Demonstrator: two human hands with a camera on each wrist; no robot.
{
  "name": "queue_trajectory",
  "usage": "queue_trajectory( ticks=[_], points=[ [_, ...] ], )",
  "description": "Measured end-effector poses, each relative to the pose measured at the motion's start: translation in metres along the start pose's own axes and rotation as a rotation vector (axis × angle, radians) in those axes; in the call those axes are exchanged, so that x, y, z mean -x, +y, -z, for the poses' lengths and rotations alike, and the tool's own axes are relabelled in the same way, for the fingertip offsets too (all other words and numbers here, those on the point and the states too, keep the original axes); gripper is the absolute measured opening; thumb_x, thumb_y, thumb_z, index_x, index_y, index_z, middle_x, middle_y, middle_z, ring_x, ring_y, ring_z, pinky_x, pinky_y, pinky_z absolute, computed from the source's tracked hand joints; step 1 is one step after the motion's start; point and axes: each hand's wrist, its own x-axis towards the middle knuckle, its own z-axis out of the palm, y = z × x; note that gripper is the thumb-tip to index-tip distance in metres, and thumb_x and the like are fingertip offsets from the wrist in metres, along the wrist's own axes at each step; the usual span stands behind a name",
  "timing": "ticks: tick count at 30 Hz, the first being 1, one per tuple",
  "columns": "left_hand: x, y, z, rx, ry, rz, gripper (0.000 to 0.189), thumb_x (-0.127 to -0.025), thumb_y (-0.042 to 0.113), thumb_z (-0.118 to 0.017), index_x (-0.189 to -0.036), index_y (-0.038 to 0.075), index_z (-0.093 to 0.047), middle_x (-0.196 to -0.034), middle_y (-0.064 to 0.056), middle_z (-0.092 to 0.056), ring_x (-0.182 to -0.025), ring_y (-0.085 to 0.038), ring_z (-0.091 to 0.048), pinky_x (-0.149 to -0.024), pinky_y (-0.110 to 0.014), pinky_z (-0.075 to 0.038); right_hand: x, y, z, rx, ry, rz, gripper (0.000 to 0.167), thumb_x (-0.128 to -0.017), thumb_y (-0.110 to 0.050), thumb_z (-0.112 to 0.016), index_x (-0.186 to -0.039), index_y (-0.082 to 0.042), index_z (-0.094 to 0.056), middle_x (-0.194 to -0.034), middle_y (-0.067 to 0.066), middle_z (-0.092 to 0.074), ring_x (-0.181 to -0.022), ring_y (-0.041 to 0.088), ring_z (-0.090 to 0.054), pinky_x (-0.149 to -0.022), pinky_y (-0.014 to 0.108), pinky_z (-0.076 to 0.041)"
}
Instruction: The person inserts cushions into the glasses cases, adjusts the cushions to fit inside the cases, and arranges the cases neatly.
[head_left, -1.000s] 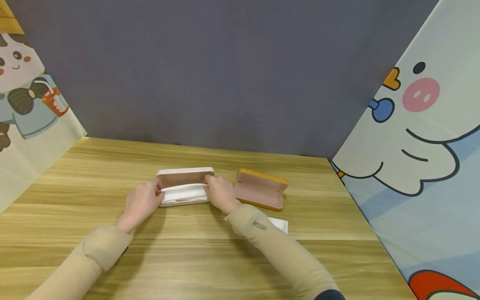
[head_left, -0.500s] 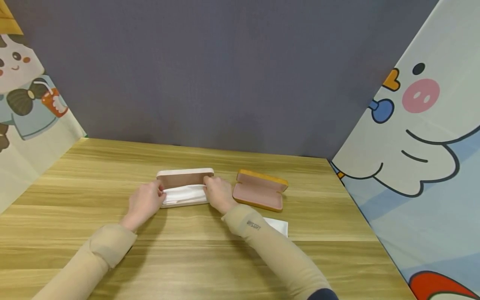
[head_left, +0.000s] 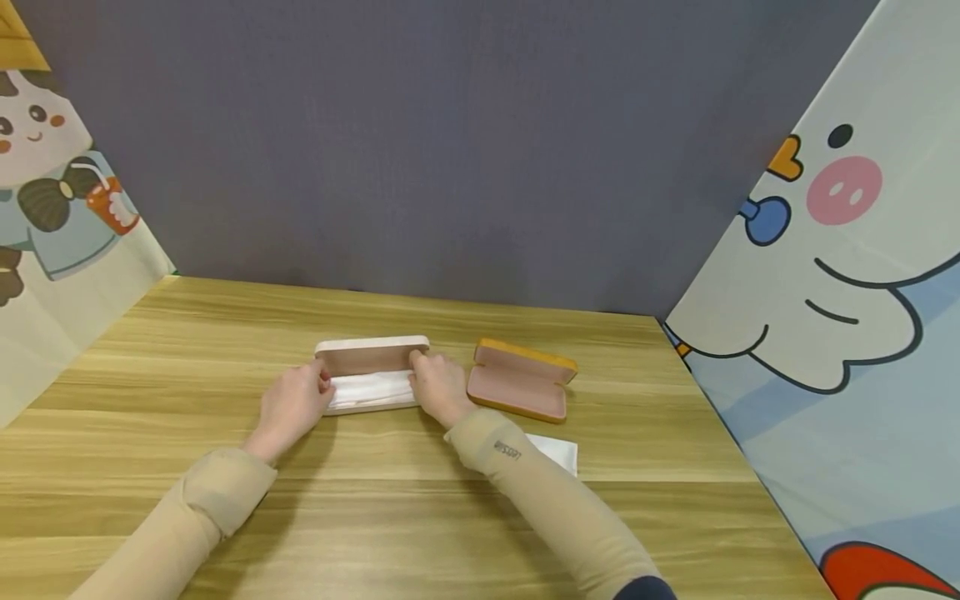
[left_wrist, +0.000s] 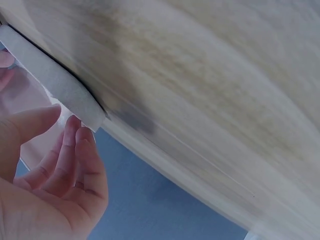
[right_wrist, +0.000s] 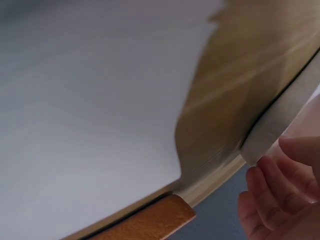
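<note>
An open white glasses case (head_left: 371, 343) with a pinkish lining sits on the wooden table, its lid raised at the back. A folded white cloth (head_left: 372, 388) lies lengthwise in its lower half. My left hand (head_left: 294, 408) has bent fingers at the cloth's left end; the left wrist view shows thumb and fingertips close together at the case's corner. At the opposite end, my right hand (head_left: 441, 387) holds the cloth, covering that corner in the head view. In the right wrist view, the right thumb (right_wrist: 300, 148) lies over the rim of the case.
Right of the white case stands an open orange glasses case (head_left: 519, 390) with a pink lining. A second white cloth (head_left: 557, 454) lies nearer on the table (head_left: 390, 517), partly behind the right forearm. A grey panel (head_left: 420, 150) rises behind.
The left hand has shifted slightly right and inward. The cloth's upper edge, stretched between the hands earlier, has settled lower into the white case. The right hand has barely moved.
</note>
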Motion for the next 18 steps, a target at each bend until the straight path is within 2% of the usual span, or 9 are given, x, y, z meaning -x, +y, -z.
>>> queue_trajectory(
  ticks=[6, 11, 15, 18],
  points=[
    [0.0, -0.002, 0.003, 0.034, 0.008, -0.017, 0.017, -0.089, 0.014, -0.06, -0.094, -0.003, -0.062, -0.07, -0.012, -0.066, -0.051, -0.017, -0.049, -0.04, -0.027, -0.036, 0.0, 0.002, 0.006, -0.055, -0.007, -0.027, 0.014, -0.094, -0.024, -0.061, -0.1, -0.013, -0.067, -0.088, 0.003, -0.071, -0.066, 0.016, -0.065, -0.048, 0.027, -0.047],
    [-0.001, -0.002, 0.004, 0.046, 0.065, -0.015, 0.028, -0.091, 0.02, -0.059, -0.094, -0.008, -0.062, -0.071, -0.018, -0.065, -0.052, -0.02, -0.053, -0.042, -0.03, -0.04, 0.001, 0.002, 0.011, -0.117, -0.01, -0.05, 0.02, -0.097, -0.029, -0.055, -0.099, -0.012, -0.067, -0.077, 0.003, -0.068, -0.052, 0.012, -0.055, -0.041, 0.025, -0.038],
    [-0.004, 0.0, 0.01, 0.094, 0.023, 0.06, 0.051, -0.096, 0.032, -0.051, -0.106, -0.018, -0.055, -0.069, -0.023, -0.061, -0.048, -0.02, -0.049, -0.041, -0.03, -0.039, 0.002, 0.002, 0.016, -0.192, -0.001, -0.069, 0.028, -0.098, -0.035, -0.052, -0.093, -0.012, -0.066, -0.066, 0.001, -0.064, -0.044, 0.009, -0.047, -0.038, 0.022, -0.033],
    [-0.008, 0.001, 0.015, 0.133, -0.046, 0.143, 0.073, -0.098, 0.048, -0.038, -0.119, -0.022, -0.045, -0.088, -0.036, -0.062, -0.058, -0.03, -0.057, -0.049, -0.035, -0.045, 0.001, 0.001, 0.019, -0.259, 0.011, -0.127, 0.038, -0.099, -0.042, -0.048, -0.08, -0.012, -0.061, -0.058, 0.001, -0.057, -0.042, 0.01, -0.046, -0.037, 0.023, -0.032]
  ],
)
